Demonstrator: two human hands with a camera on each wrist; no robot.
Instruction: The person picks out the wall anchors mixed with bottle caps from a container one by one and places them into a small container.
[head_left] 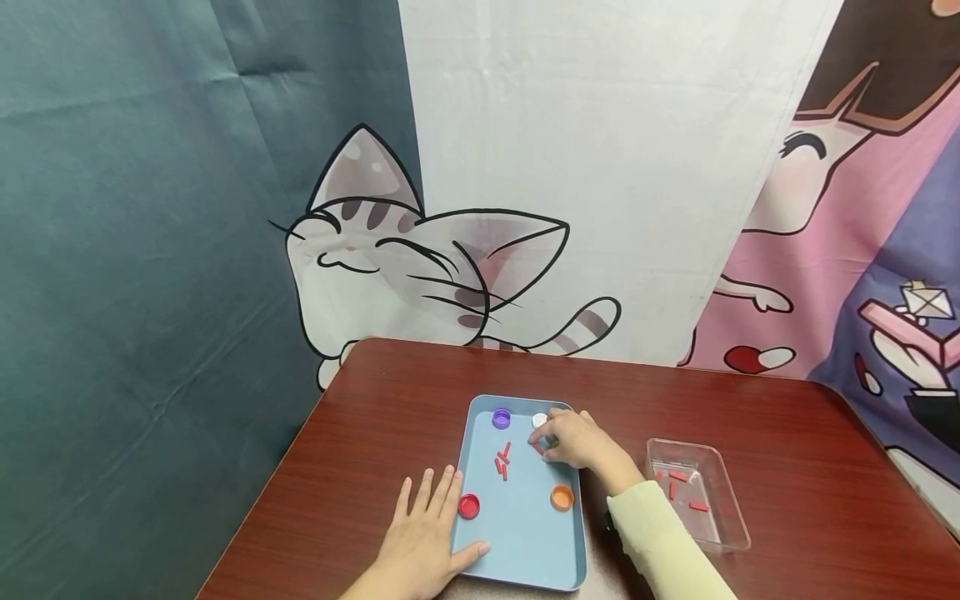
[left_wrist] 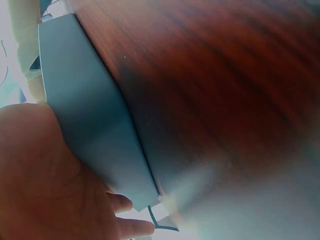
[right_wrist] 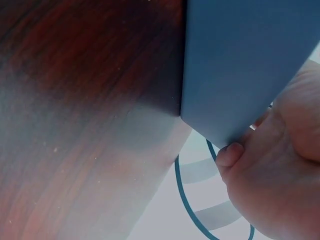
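In the head view, a blue tray (head_left: 517, 542) lies on the table. My left hand (head_left: 420, 533) rests at its left edge, fingers straight and spread, thumb over the rim. My right hand (head_left: 576, 439) is over the tray's upper right, thumb and index finger curled about a small red stick (head_left: 537, 448). Several more red sticks (head_left: 504, 472) lie loosely grouped to its left. Around them stand a purple cap (head_left: 501, 418), a white cap (head_left: 539, 421) partly behind my right fingers, a red cap (head_left: 468, 506) and an orange cap (head_left: 562, 498). Something green under my right hand is mostly hidden.
A clear plastic box (head_left: 726, 500) with several red sticks inside stands right of the tray, near my right forearm. The brown table (head_left: 405, 392) ends at a printed cloth backdrop (head_left: 600, 167). Both wrist views mainly show the tray's outer wall (left_wrist: 90, 100) and the tabletop.
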